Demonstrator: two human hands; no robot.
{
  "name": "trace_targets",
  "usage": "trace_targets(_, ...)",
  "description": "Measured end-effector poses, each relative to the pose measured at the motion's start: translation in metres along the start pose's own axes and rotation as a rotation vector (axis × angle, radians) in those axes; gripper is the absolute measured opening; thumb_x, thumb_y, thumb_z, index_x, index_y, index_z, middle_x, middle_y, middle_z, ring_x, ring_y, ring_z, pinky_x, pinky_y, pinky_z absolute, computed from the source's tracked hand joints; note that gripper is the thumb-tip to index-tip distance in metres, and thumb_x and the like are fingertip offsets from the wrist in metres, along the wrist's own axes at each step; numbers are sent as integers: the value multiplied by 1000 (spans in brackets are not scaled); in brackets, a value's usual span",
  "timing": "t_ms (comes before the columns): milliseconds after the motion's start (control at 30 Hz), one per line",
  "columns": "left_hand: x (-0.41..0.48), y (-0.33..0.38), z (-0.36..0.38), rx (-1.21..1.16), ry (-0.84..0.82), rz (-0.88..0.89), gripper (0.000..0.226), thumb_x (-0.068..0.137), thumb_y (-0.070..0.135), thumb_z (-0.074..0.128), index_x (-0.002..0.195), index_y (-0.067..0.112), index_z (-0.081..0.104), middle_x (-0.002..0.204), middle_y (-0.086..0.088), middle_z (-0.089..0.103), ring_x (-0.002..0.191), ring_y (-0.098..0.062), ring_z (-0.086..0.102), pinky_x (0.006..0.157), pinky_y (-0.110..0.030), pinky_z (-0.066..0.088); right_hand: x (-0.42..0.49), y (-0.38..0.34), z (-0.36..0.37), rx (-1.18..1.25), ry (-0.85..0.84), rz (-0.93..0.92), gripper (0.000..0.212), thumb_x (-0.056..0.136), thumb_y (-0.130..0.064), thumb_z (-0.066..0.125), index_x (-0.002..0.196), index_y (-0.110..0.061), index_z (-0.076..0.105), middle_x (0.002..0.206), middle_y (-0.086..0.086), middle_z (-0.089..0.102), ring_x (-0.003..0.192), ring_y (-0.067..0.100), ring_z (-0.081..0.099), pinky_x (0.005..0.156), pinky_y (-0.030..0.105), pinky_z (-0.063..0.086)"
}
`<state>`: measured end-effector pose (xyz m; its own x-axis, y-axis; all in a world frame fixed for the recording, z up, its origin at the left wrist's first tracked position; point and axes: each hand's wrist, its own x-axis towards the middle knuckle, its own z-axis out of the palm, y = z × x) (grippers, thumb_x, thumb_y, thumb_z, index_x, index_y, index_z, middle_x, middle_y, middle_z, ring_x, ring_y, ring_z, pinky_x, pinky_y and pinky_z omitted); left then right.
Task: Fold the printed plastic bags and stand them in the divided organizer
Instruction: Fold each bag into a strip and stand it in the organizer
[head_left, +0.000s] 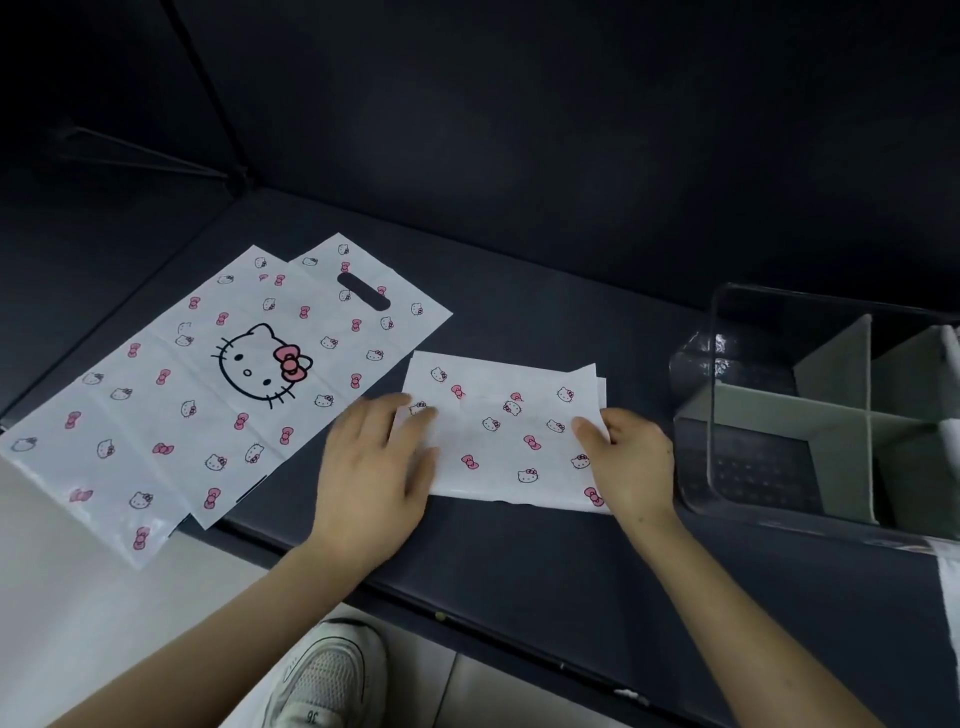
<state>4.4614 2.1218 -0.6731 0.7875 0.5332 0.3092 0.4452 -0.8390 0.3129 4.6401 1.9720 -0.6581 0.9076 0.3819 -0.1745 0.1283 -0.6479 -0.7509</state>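
Note:
A folded white plastic bag (506, 434) printed with pink bows and cat faces lies on the dark table in front of me. My left hand (374, 467) lies flat on its left edge, fingers spread and blurred. My right hand (631, 460) pinches the bag's right edge between thumb and fingers. To the left lie unfolded bags (208, 384) of the same print, overlapping, the top one showing a large cat face and a handle slot. A clear organizer (727, 364) with grey dividers stands at the right; something white shows at its far right edge.
The dark table (545, 545) ends in a front edge running diagonally below my forearms. The unfolded bags overhang that edge at the left. A white shoe (327, 675) and pale floor show below. A dark wall rises behind the table.

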Motion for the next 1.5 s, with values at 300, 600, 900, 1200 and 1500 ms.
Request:
trace_targets(300, 0, 7, 16, 61, -343, 94, 62, 103, 49, 12, 143, 14, 45, 150, -15, 36, 140, -30, 31, 115, -35, 11, 3, 2, 2, 18, -11, 19, 24, 90, -17, 57, 76, 2, 61, 72, 22, 63, 55, 22, 48, 42, 28, 43)
trace_targets(600, 3, 3, 23, 149, -408, 101, 80, 90, 75, 6, 152, 26, 18, 160, -5, 9, 148, -21, 6, 117, -37, 2, -1, -3, 2, -130, 35, -52, 15, 91, -13, 55, 79, -4, 59, 66, 6, 58, 60, 27, 52, 50, 28, 34)
trace_targets(900, 3, 7, 22, 130, -397, 86, 88, 83, 82, 6, 152, 29, 15, 160, -4, 6, 148, -19, 3, 117, -37, 1, -58, 15, 29, -724, 53, -688, 50, 90, -35, 38, 130, -14, 58, 138, 19, 51, 127, 36, 49, 107, 56, 23)
trace_targets(1200, 3, 6, 21, 123, -412, 86, 92, 77, 84, -7, 152, 31, 6, 161, -2, -3, 148, -17, -7, 118, -36, -4, -59, 67, -3, -657, 107, -581, 51, 92, -20, 32, 143, -25, 33, 143, 18, 46, 133, 31, 44, 111, 45, 19)
trace_targets(1500, 4, 7, 19, 109, -440, 76, 94, 68, 85, -18, 146, 34, -12, 159, 1, -16, 145, -14, -20, 118, -34, -12, -47, 60, -8, -535, 116, -1103, 16, 86, -16, 61, 83, -6, 73, 103, 9, 72, 101, 26, 68, 104, 43, 41)
